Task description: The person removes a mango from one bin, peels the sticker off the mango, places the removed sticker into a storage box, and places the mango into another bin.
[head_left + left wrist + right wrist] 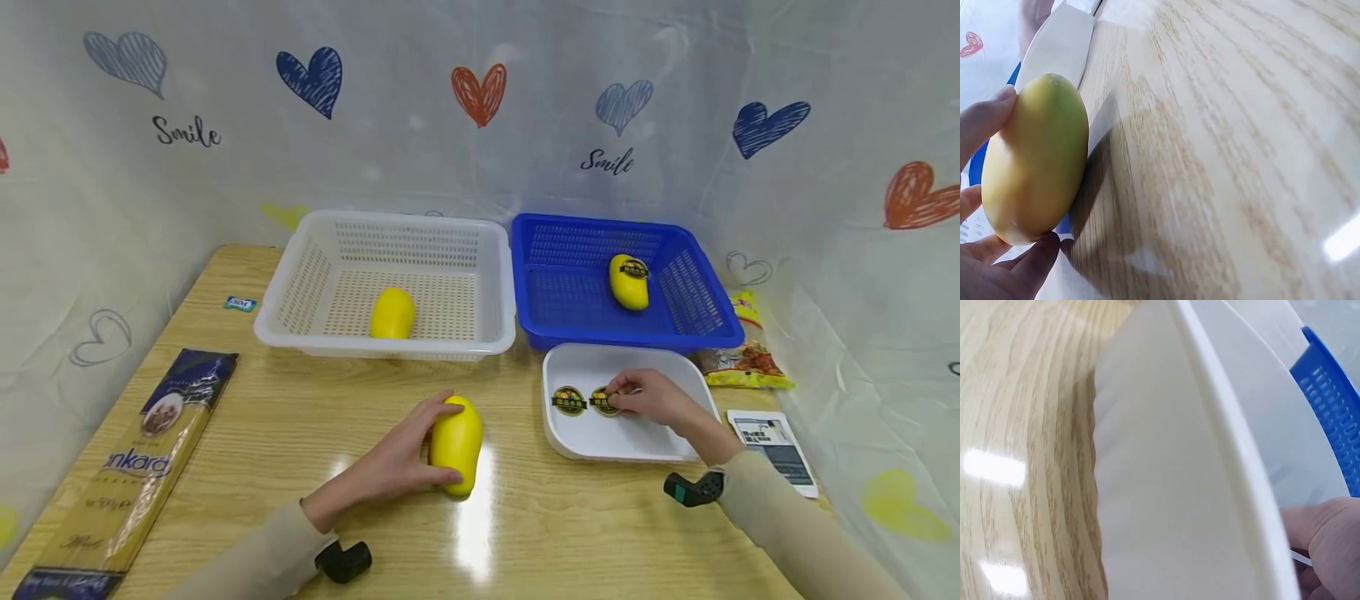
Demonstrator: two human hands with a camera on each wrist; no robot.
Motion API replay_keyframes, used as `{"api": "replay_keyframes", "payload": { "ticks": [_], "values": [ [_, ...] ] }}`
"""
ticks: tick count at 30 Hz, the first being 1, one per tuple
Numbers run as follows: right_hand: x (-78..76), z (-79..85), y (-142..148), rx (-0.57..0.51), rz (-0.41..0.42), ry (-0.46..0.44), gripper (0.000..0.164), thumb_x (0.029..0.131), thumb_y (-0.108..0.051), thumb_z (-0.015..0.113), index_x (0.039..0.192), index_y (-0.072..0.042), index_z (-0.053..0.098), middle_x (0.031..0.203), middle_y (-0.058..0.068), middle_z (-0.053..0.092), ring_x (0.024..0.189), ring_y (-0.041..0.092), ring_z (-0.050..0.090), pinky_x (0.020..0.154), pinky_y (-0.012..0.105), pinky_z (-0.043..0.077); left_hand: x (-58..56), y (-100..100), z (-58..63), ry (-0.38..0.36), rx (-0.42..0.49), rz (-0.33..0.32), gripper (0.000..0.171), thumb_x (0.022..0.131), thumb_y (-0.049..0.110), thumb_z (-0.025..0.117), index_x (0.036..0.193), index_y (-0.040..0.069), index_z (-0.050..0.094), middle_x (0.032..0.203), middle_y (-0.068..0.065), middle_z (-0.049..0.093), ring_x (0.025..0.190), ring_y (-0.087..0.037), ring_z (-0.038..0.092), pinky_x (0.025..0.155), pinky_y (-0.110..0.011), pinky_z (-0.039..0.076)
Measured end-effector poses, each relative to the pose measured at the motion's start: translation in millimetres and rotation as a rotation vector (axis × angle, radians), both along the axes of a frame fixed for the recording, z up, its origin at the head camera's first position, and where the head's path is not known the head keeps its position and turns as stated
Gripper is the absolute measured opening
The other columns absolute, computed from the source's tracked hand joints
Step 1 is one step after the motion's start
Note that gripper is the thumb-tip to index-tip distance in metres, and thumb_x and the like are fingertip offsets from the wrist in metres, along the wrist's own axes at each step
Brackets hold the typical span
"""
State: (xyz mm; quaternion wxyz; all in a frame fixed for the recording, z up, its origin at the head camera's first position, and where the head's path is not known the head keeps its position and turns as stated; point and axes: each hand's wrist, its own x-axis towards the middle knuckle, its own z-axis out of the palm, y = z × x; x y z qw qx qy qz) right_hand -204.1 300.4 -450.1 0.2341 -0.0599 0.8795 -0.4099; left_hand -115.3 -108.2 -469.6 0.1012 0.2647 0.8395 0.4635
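On the table, my left hand [408, 450] grips a yellow mango [457, 446], thumb and fingers round its sides. The left wrist view shows this mango [1038, 159] with a greenish tip, held close over the wood. Over the white tray [555, 433], my right hand [652, 398] pinches a round black-and-gold label [602, 402]. A thin white edge [1300, 557] shows between its fingers in the right wrist view. A similar label [569, 401] lies to the left in the tray.
Behind stand a white basket [382, 346] holding one mango [392, 313] and a blue basket [630, 340] holding a labelled mango [628, 283]. A pasta packet [127, 483] and small wrapper [240, 303] lie left. A snack bag [742, 358] and printed card [776, 450] lie right.
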Motion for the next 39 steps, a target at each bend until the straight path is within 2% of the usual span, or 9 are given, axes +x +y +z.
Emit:
{"api": "replay_keyframes", "payload": {
  "ticks": [5, 8, 15, 22, 30, 34, 39],
  "values": [
    [1.9, -3.7, 1, -0.004, -0.001, 0.000, 0.020, 0.092, -0.011, 0.068, 0.104, 0.004, 0.065, 0.089, 0.010, 0.061, 0.079, 0.020, 0.059, 0.068, 0.030, 0.055, 0.1, 1, 0.3, -0.008, -0.010, -0.001, 0.080, 0.077, 0.034, 0.084, 0.143, 0.010, 0.044, 0.158, -0.015, 0.024, 0.142, -0.033, 0.029, 0.110, -0.055, 0.031],
    [3.1, -4.0, -1, 0.030, 0.001, 0.026, 0.019, 0.091, -0.012, 0.069, 0.103, 0.002, 0.066, 0.087, 0.009, 0.061, 0.077, 0.019, 0.058, 0.066, 0.030, 0.054, 0.1, 1, 0.4, 0.001, -0.010, -0.001, 0.080, 0.077, 0.035, 0.084, 0.142, 0.010, 0.044, 0.158, -0.017, 0.024, 0.141, -0.034, 0.029, 0.109, -0.056, 0.031],
    [6.8, -2.7, -10, 0.250, 0.062, 0.232, 0.011, 0.086, -0.017, 0.074, 0.091, -0.008, 0.071, 0.083, 0.001, 0.065, 0.075, 0.015, 0.057, 0.068, 0.031, 0.046, -0.5, 0, 0.6, 0.019, -0.010, -0.002, 0.080, 0.078, 0.038, 0.083, 0.142, 0.009, 0.044, 0.157, -0.019, 0.025, 0.140, -0.037, 0.031, 0.107, -0.058, 0.033],
    [10.4, -1.1, -12, 0.342, 0.127, 0.411, 0.008, 0.082, -0.013, 0.077, 0.084, -0.008, 0.072, 0.081, 0.001, 0.063, 0.075, 0.017, 0.056, 0.067, 0.035, 0.046, -0.1, 0, 0.6, 0.009, -0.017, 0.001, 0.080, 0.078, 0.037, 0.083, 0.142, 0.009, 0.044, 0.157, -0.017, 0.025, 0.140, -0.036, 0.031, 0.107, -0.057, 0.033],
    [8.6, 1.1, -10, 0.335, 0.191, 0.366, 0.008, 0.083, -0.007, 0.075, 0.087, -0.005, 0.069, 0.079, -0.002, 0.066, 0.072, 0.012, 0.060, 0.069, 0.034, 0.050, 0.2, 0, -0.1, 0.011, -0.014, 0.001, 0.081, 0.078, 0.038, 0.083, 0.142, 0.010, 0.044, 0.157, -0.018, 0.025, 0.140, -0.036, 0.031, 0.107, -0.057, 0.033],
    [9.5, 8.4, -15, 0.333, 0.222, 0.401, 0.010, 0.084, -0.003, 0.071, 0.094, -0.002, 0.070, 0.084, 0.000, 0.067, 0.076, 0.014, 0.062, 0.071, 0.035, 0.052, -0.1, 1, -1.1, 0.003, -0.014, 0.002, 0.082, 0.077, 0.038, 0.084, 0.143, 0.011, 0.044, 0.158, -0.016, 0.024, 0.141, -0.034, 0.030, 0.108, -0.056, 0.032],
    [22.8, 29.8, -44, 0.212, 0.146, 0.507, 0.016, 0.093, -0.007, 0.065, 0.106, 0.001, 0.070, 0.091, 0.003, 0.069, 0.081, 0.016, 0.064, 0.072, 0.034, 0.055, 0.2, 5, -4.9, 0.039, -0.001, 0.009, 0.082, 0.076, 0.039, 0.084, 0.142, 0.011, 0.045, 0.158, -0.018, 0.023, 0.141, -0.035, 0.030, 0.107, -0.057, 0.033]
  ]
}}
